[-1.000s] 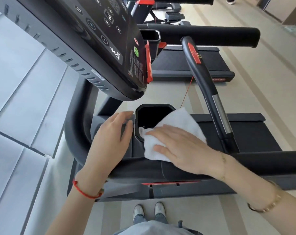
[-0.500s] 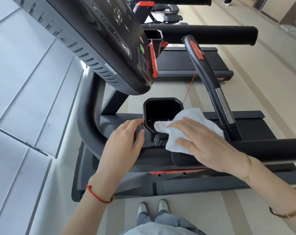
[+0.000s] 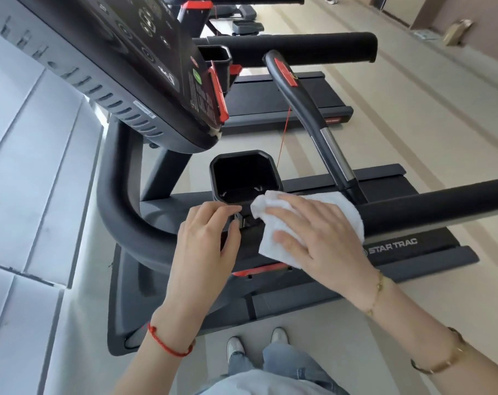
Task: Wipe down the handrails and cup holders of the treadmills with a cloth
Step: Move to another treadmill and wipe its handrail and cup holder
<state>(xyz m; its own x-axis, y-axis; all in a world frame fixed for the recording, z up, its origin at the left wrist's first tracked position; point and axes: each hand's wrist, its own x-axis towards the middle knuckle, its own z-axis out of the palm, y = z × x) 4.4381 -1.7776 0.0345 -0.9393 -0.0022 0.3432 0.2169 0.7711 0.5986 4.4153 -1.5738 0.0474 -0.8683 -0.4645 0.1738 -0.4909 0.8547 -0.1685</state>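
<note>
A black square cup holder (image 3: 243,162) sits under the treadmill console, its inside dark. Just below and right of it my right hand (image 3: 319,235) lies flat on a folded white cloth (image 3: 273,246), pressing it onto the black frame by the holder's near right corner. My left hand (image 3: 205,243) rests on the frame to the left, fingertips touching the bracket below the holder. The padded black side handrail (image 3: 436,205) runs off to the right from under the cloth. The curved left handrail (image 3: 119,220) bends away beside my left hand.
The black console (image 3: 145,67) overhangs the cup holder at upper left. A centre grip bar (image 3: 305,109) with a red key and cord slants down at the right. A second treadmill (image 3: 293,48) stands beyond. Grey wall panels fill the left. My shoes (image 3: 256,342) stand on the beige floor.
The cloth and my right hand slid right and down, off the cup holder's rim onto the frame beside it. My left hand stayed on the frame. The view tilted downward.
</note>
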